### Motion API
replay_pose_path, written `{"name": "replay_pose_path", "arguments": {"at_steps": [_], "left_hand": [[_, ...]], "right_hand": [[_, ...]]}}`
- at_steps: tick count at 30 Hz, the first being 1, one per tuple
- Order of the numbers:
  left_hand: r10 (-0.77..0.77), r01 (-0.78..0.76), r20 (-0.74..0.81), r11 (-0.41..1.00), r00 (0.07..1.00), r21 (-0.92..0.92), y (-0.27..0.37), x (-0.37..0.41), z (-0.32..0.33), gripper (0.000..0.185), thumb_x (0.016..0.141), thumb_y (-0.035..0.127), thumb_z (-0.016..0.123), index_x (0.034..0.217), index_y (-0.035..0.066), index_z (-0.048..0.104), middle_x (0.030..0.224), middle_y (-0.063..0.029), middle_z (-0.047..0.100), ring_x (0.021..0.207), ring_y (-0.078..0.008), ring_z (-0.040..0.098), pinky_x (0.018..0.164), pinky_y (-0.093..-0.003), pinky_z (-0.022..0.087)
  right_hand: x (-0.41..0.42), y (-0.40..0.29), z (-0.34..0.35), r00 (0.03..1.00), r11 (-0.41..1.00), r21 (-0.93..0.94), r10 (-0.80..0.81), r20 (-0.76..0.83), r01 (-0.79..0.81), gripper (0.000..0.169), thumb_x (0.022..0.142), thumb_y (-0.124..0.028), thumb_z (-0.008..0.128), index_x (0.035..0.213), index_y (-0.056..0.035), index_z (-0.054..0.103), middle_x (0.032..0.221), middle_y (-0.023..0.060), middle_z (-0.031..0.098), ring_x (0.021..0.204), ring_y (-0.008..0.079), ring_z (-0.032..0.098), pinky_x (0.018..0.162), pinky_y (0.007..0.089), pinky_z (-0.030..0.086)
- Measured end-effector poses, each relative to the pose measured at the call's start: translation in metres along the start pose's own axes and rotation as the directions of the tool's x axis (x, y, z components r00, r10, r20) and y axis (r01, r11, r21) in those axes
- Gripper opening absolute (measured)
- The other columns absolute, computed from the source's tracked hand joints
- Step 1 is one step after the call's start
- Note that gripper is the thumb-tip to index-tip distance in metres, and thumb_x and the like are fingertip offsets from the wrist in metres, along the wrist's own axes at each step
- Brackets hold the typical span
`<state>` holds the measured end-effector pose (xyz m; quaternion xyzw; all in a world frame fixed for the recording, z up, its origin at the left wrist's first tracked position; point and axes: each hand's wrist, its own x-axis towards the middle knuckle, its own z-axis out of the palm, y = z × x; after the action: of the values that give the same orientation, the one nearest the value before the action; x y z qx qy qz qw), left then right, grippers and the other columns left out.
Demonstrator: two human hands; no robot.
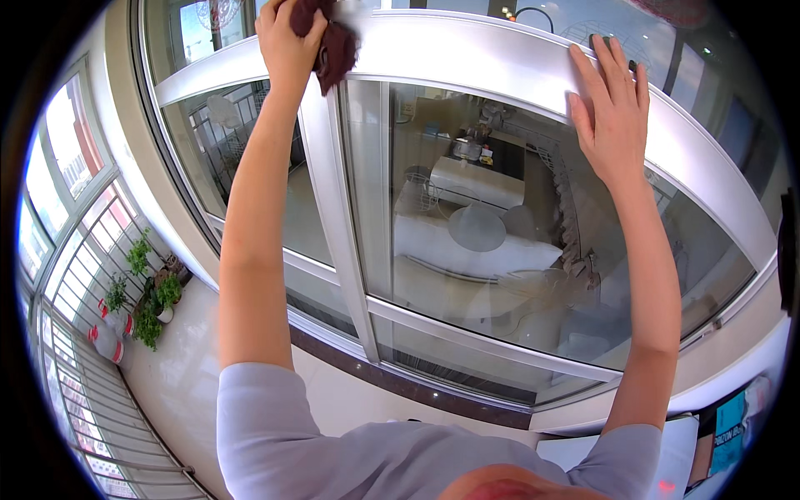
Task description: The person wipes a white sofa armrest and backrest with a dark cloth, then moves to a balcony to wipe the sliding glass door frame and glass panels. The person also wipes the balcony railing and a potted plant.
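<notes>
My left hand (289, 47) is raised high at the top left and grips a dark maroon cloth (337, 56). The cloth hangs over the wide white metal rail (450, 53) of a glazed sliding door, near the top of its upright stile (328, 187). Farther right, my right hand (615, 112) lies against the same rail with its fingers spread, the fingertips reaching past its upper edge. Nothing shows in that hand. Below the rail is a large glass pane (437, 262), through which a room with a sofa appears, mixed with reflections.
Potted plants (150, 306) and clear plastic jugs with red caps (111, 340) stand on the tiled floor (181, 375) at left, beside a metal railing (112, 419). A dark stone sill (437, 400) runs under the door. A white surface (681, 450) and a blue package (728, 434) lie at lower right.
</notes>
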<state>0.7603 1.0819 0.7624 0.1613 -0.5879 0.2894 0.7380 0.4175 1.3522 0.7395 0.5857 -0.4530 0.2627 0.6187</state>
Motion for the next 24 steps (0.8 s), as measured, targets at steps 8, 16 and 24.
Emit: {"name": "replay_pose_path", "arguments": {"at_steps": [8,16,24], "left_hand": [[-0.126,0.125,-0.026,0.991,0.992,-0.039,0.102,-0.093,-0.013,0.043,0.083,0.010,0.075,0.124,0.005,0.063,0.140,-0.0179,0.046,0.129,-0.0373,0.041,0.109,-0.0449,0.034],[0.046,-0.043,0.012,0.987,0.999,-0.153,0.225,-0.085,0.032,0.047,0.077,0.016,0.080,0.121,0.004,0.065,0.141,-0.0222,0.047,0.129,-0.0427,0.042,0.108,-0.0496,0.034],[0.216,-0.168,0.109,0.924,0.970,-0.343,0.429,-0.104,0.073,0.049,0.078,0.020,0.080,0.124,0.011,0.066,0.145,-0.0122,0.046,0.135,-0.0484,0.035,0.106,-0.0543,0.040]], "right_hand": [[0.002,-0.014,-0.007,1.000,1.000,0.007,0.019,-0.006,-0.019,0.046,0.092,-0.023,0.061,0.136,-0.0099,0.055,0.145,0.0163,0.047,0.140,0.0328,0.039,0.116,0.0515,0.026],[-0.044,0.027,-0.060,0.995,0.989,0.144,0.028,0.093,-0.041,0.056,0.084,-0.017,0.064,0.138,-0.0080,0.052,0.148,0.0212,0.042,0.142,0.0388,0.034,0.117,0.0573,0.022],[-0.179,0.092,-0.132,0.983,0.978,0.168,0.102,0.150,-0.127,0.049,0.085,-0.019,0.070,0.132,-0.0163,0.058,0.150,0.0099,0.044,0.143,0.0289,0.036,0.117,0.0529,0.028]]}}
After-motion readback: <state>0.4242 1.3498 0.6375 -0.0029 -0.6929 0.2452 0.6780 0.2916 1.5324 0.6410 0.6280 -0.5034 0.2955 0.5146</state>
